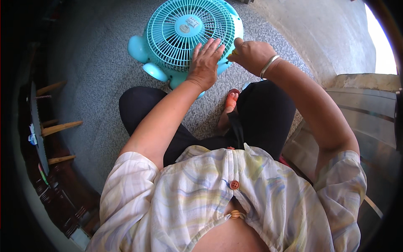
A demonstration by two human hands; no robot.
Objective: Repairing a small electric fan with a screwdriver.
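Note:
A turquoise round fan [191, 38] lies on the floor in front of me, its slatted grille facing up and a label on the central disc. My left hand [205, 63] rests flat on the near part of the grille, fingers stretched out, holding nothing. At the fan's right rim my right hand [254, 54] is closed round a small yellow-handled screwdriver [234, 52]. Most of the tool is hidden by the fingers, and its dark end points at the edge of the fan housing. Rounded turquoise feet [138, 48] stick out from the fan's left side.
Speckled grey flooring [96, 109] spreads under the fan and my bent legs. A small table with wooden legs [63, 127] lies tipped at the left, beside dark wooden furniture [63, 197]. Pale panels [361, 109] stand close on my right. My foot [231, 101] is near the fan.

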